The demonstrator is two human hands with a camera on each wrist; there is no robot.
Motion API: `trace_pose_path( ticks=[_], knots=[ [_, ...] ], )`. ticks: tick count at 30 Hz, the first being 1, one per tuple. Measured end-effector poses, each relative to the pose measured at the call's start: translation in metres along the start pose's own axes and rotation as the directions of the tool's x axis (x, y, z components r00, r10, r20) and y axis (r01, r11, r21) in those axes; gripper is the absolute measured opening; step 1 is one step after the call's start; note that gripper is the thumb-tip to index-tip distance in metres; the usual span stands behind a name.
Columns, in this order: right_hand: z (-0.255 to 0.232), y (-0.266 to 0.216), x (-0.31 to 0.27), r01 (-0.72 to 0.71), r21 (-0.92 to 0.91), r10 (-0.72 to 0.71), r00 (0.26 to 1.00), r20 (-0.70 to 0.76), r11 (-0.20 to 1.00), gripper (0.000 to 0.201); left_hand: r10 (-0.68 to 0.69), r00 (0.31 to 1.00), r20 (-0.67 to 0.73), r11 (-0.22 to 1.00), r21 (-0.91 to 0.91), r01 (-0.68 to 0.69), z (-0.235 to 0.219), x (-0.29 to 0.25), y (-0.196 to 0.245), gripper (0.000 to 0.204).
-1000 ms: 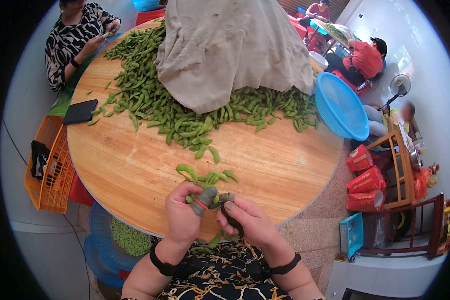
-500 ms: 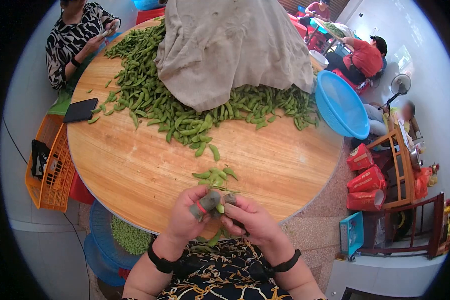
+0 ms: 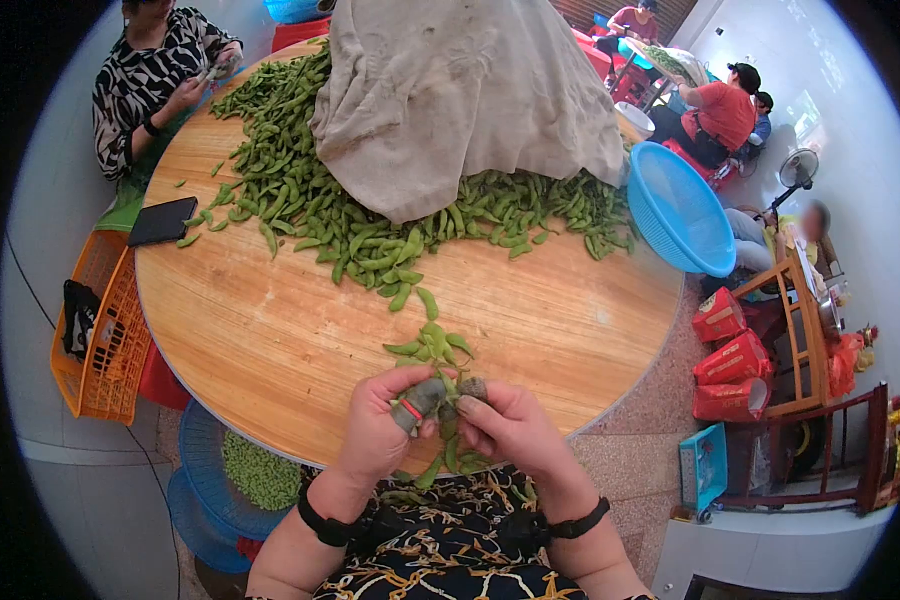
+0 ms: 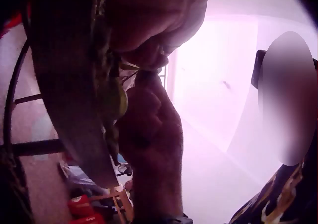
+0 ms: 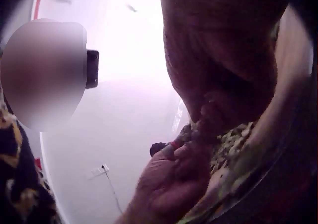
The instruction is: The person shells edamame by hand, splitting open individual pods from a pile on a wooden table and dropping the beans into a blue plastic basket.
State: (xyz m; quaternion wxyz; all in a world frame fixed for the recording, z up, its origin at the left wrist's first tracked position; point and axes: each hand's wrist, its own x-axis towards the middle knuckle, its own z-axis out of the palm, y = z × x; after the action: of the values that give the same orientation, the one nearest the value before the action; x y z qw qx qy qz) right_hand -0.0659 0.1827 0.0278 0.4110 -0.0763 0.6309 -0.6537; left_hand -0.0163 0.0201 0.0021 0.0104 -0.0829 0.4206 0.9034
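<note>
In the head view my left hand point(image 3: 372, 420) and right hand point(image 3: 518, 428) meet close over the near edge of the round table. A grey cover with a red band point(image 3: 416, 405) is on my left thumb, and a dark cover point(image 3: 473, 388) tips a digit of my right hand. Between the fingertips both hands pinch a green soybean pod point(image 3: 450, 386), largely hidden by the covers. Loose pods point(image 3: 433, 345) lie just beyond the fingers, and more pods point(image 3: 451, 453) sit below them at the table edge. The left wrist view shows a pod point(image 4: 119, 101) beside the right hand point(image 4: 144, 115).
A large pile of pods point(image 3: 280, 170) spreads under a grey cloth point(image 3: 470, 100). A blue basket point(image 3: 682, 210) leans at the table's right, and a phone point(image 3: 162, 222) lies left. Shelled beans point(image 3: 260, 472) fill a blue basket below left. Other people sit around the room.
My hands have come together at the fingertips, the left shifting right. Pods that stuck out beyond the left hand now lie nearer the middle. More pods show below the hands.
</note>
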Motion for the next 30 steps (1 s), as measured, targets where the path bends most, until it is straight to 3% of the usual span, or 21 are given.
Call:
trace_pose_path(
  ticks=[1, 3, 4, 5, 7, 9, 10, 12, 13, 15, 16, 17, 18, 19, 21, 23, 25, 27, 30],
  knots=[
    [0.000, 0.000, 0.002, 0.000, 0.001, 0.000, 1.000, 0.000, 1.000, 0.018, -0.010, 1.000, 0.008, 0.999, 0.034, 0.010, -0.003, 0.001, -0.001, 0.023],
    [0.001, 0.000, 0.005, 0.260, -0.369, -0.347, 0.918, -0.192, 0.892, 0.019, -0.022, 1.000, 0.018, 0.997, 0.070, 0.020, -0.003, 0.003, -0.003, 0.025],
    [0.002, -0.001, 0.005, 0.261, -0.370, -0.349, 0.917, -0.194, 0.892, 0.019, 0.150, 0.988, 0.046, 0.931, 0.328, -0.156, -0.001, 0.003, -0.005, 0.025],
    [0.002, -0.003, 0.006, 0.268, -0.345, -0.348, 0.916, -0.198, 0.900, 0.019, 0.304, 0.946, 0.115, 0.770, 0.554, -0.315, 0.002, 0.004, -0.006, 0.025],
    [0.002, -0.006, 0.005, 0.272, -0.319, -0.345, 0.917, -0.200, 0.908, 0.019, 0.304, 0.947, 0.106, 0.720, 0.626, -0.301, 0.013, 0.000, 0.003, 0.024],
    [0.002, -0.010, 0.004, 0.185, -0.225, -0.228, 0.957, -0.180, 0.957, 0.017, 0.303, 0.948, 0.095, 0.663, 0.694, -0.281, 0.016, 0.000, 0.005, 0.023],
    [0.001, -0.011, 0.004, 0.185, -0.224, -0.227, 0.957, -0.179, 0.957, 0.017, 0.311, 0.944, 0.108, 0.681, 0.667, -0.301, 0.014, 0.001, 0.002, 0.021],
    [0.000, -0.010, 0.004, 0.160, -0.009, -0.159, 0.969, -0.189, 0.987, 0.015, 0.311, 0.944, 0.112, 0.700, 0.645, -0.307, 0.010, 0.002, -0.002, 0.018],
    [-0.001, -0.009, 0.003, 0.148, 0.000, -0.145, 0.972, -0.185, 0.989, 0.015, 0.244, 0.968, 0.050, 0.767, 0.601, -0.225, 0.009, 0.003, -0.003, 0.018],
    [-0.002, -0.005, 0.005, 0.206, -0.032, -0.204, 0.912, -0.357, 0.978, 0.013, 0.163, 0.986, -0.024, 0.825, 0.552, -0.123, 0.005, 0.002, -0.002, 0.018],
    [0.002, -0.005, 0.009, 0.349, -0.072, -0.346, 0.844, -0.409, 0.934, 0.011, -0.026, 1.000, -0.002, 0.903, 0.428, 0.024, 0.003, 0.002, 0.000, 0.019],
    [0.004, -0.004, 0.009, 0.341, -0.061, -0.336, 0.850, -0.406, 0.938, 0.011, -0.207, 0.977, 0.046, 0.935, 0.302, 0.184, 0.001, 0.002, 0.002, 0.020],
    [0.007, -0.003, 0.009, 0.393, -0.124, -0.405, 0.793, -0.455, 0.911, 0.010, -0.331, 0.922, 0.201, 0.936, 0.195, 0.294, -0.003, 0.002, 0.000, 0.019],
    [0.012, -0.002, 0.009, 0.440, -0.189, -0.472, 0.729, -0.495, 0.878, 0.009, -0.336, 0.923, 0.186, 0.933, 0.197, 0.300, -0.003, 0.001, 0.000, 0.019],
    [0.021, 0.000, 0.007, 0.446, -0.209, -0.491, 0.743, -0.456, 0.870, 0.008, -0.315, 0.927, 0.206, 0.949, 0.058, 0.309, 0.005, 0.002, 0.001, 0.017],
    [0.027, 0.003, 0.005, 0.467, -0.278, -0.543, 0.747, -0.384, 0.839, 0.005, -0.271, 0.946, 0.177, 0.963, 0.035, 0.269, 0.002, 0.004, -0.001, 0.018],
    [0.031, 0.014, 0.010, 0.504, -0.223, -0.550, 0.734, -0.398, 0.834, 0.005, -0.237, 0.957, 0.169, 0.963, -0.086, 0.254, 0.000, 0.003, -0.002, 0.017],
    [0.033, 0.020, 0.011, 0.539, -0.171, -0.556, 0.719, -0.417, 0.825, 0.005, -0.223, 0.953, 0.204, 0.965, -0.091, 0.245, -0.005, 0.002, 0.000, 0.015],
    [0.032, 0.017, 0.008, 0.498, -0.084, -0.488, 0.779, -0.394, 0.863, 0.006, -0.199, 0.952, 0.232, 0.971, -0.082, 0.223, -0.004, 0.001, 0.003, 0.015]
  ],
)
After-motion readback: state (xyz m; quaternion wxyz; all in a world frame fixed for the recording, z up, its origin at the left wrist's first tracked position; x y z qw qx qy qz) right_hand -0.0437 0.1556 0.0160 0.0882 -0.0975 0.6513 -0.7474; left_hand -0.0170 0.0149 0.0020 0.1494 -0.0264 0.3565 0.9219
